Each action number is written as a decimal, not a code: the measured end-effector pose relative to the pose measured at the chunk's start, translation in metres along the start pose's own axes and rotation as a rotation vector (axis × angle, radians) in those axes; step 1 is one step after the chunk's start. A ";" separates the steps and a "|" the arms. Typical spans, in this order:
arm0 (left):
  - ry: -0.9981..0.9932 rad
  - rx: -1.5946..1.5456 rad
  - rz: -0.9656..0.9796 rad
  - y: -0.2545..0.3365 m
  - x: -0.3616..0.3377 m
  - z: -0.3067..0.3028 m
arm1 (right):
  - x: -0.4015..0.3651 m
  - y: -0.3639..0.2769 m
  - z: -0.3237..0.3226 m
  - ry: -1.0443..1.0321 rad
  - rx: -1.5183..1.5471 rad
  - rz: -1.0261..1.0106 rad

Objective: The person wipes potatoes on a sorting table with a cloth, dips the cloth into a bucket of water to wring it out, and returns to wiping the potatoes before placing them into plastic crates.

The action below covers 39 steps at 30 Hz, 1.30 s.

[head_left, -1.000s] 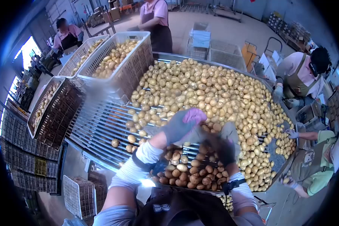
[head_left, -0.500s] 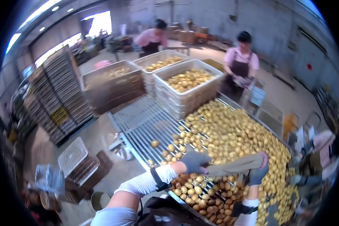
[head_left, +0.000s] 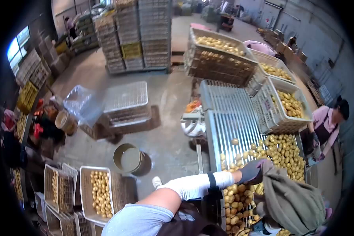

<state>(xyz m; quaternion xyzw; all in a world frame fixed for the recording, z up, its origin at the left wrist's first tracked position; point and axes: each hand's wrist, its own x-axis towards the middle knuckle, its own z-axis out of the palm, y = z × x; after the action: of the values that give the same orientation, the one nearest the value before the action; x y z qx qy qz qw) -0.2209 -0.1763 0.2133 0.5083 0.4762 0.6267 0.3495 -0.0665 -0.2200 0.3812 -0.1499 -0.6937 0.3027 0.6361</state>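
My left hand (head_left: 252, 172), in a grey glove with purplish fingertips, is closed on the upper edge of a brownish-green cloth (head_left: 293, 198). The cloth hangs in broad folds over the potatoes (head_left: 285, 155) on the metal roller table (head_left: 230, 128). My right hand (head_left: 328, 212) is mostly hidden behind the cloth; a bit of pinkish glove shows at its far right edge, where the fabric is held up. Below the cloth, more potatoes lie on the rollers, some darker and browner.
Plastic crates of potatoes (head_left: 269, 114) stand at the table's far end. A co-worker (head_left: 326, 126) in pink is at the right. On the floor to the left are a bucket (head_left: 128, 158), upturned crates (head_left: 126, 96), and potato crates (head_left: 83, 192). Tall crate stacks (head_left: 139, 43) rise behind.
My view has swung left and down. The cloth, stretched narrow between my hands before, now hangs spread out wider, and my right hand has gone mostly out of sight behind it.
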 end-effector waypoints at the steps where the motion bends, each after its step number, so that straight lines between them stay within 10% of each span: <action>1: 0.020 -0.272 -0.096 0.011 -0.012 -0.019 | -0.002 -0.002 0.021 0.003 0.010 0.006; 4: 0.015 -1.053 -0.228 0.047 -0.058 -0.104 | 0.012 0.002 0.082 0.043 0.041 0.014; 7: 0.163 -1.009 0.073 0.083 -0.076 -0.203 | 0.052 0.035 0.129 0.103 0.169 0.036; 14: 0.321 -0.873 0.125 0.063 -0.076 -0.284 | 0.143 0.190 0.115 0.165 -0.055 -0.165; 17: 0.236 -0.806 0.118 0.074 -0.054 -0.303 | 0.158 0.166 0.108 -0.385 -0.853 -0.169; 19: 0.249 -0.642 0.081 0.073 -0.032 -0.308 | 0.182 0.207 0.086 -0.902 -1.131 0.210; 28: 0.277 -0.625 -0.015 0.083 0.023 -0.265 | 0.157 0.254 0.037 -0.405 -1.043 0.145; 32: 0.285 -0.457 0.033 0.063 0.051 -0.268 | 0.164 0.350 -0.012 -0.740 -1.174 0.276; 33: 0.270 -0.259 0.097 0.061 0.058 -0.272 | 0.178 0.290 0.015 -0.643 -1.263 0.363; 38: 0.333 0.343 0.222 0.053 0.056 -0.277 | 0.178 0.411 0.008 -0.039 -0.183 0.155; 39: 0.290 -0.244 0.241 0.063 0.049 -0.273 | 0.170 0.395 0.030 -0.073 -0.262 0.156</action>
<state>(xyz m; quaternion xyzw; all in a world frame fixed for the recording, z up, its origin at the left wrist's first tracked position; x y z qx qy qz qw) -0.4941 -0.2159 0.2799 0.4200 0.3779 0.7834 0.2589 -0.1903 0.1787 0.2747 -0.2742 -0.7363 0.2633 0.5598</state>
